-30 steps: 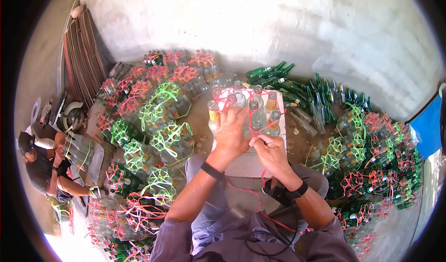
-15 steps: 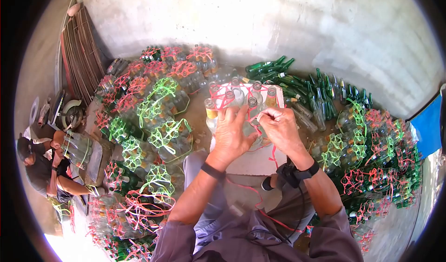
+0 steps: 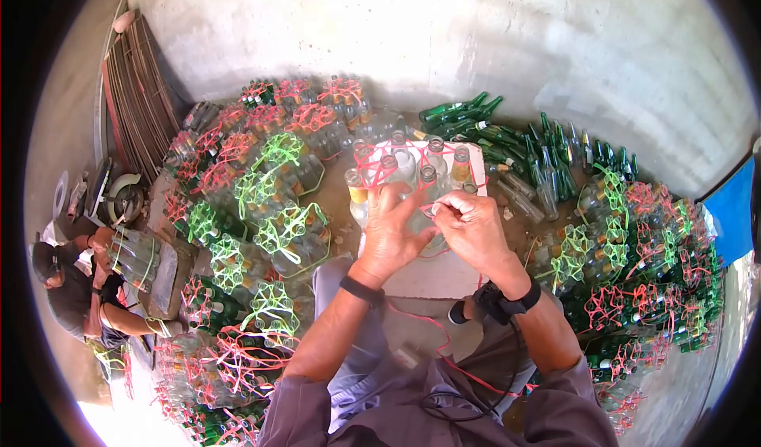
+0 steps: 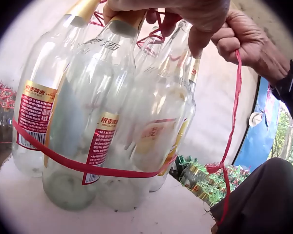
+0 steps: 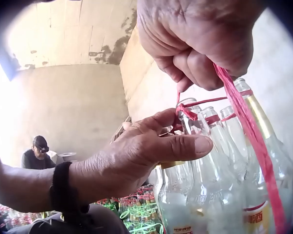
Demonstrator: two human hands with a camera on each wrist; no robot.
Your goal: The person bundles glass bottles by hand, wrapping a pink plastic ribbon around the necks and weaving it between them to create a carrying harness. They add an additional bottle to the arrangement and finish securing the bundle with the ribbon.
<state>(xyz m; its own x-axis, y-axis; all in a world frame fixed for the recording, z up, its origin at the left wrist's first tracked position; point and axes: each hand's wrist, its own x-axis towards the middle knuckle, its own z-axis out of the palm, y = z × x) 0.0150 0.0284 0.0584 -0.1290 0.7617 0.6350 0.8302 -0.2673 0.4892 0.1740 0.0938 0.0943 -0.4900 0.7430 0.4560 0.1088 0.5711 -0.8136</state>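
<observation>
Clear bottles point(image 4: 100, 107), several with red-and-gold labels, stand upright and close together on a small white-topped table point(image 3: 416, 284) before a seated person. A flat red band point(image 4: 107, 171) encircles their lower bodies, and thinner red strands loop about the necks. The left hand point(image 3: 392, 229) rests on the near necks of the clear bottles, its thumb extended and its fingers spread, taking no closed grip. The right hand point(image 3: 476, 229), just beside it and above the same bottles, is clenched on a red ribbon point(image 5: 249, 136); one length hangs from this fist beside the bottles. A dark wristband point(image 3: 362, 291) circles the left wrist.

Surroundings, relative to the clear bottles in the head view: beyond and to the right, loose green bottles point(image 3: 547, 173) lie in a heap by the wall; to the left, bundles bound in green ties point(image 3: 289, 233); to the right, further bundles bound in red point(image 3: 634, 304); far left, a second person point(image 3: 67, 280) in dark clothing.
</observation>
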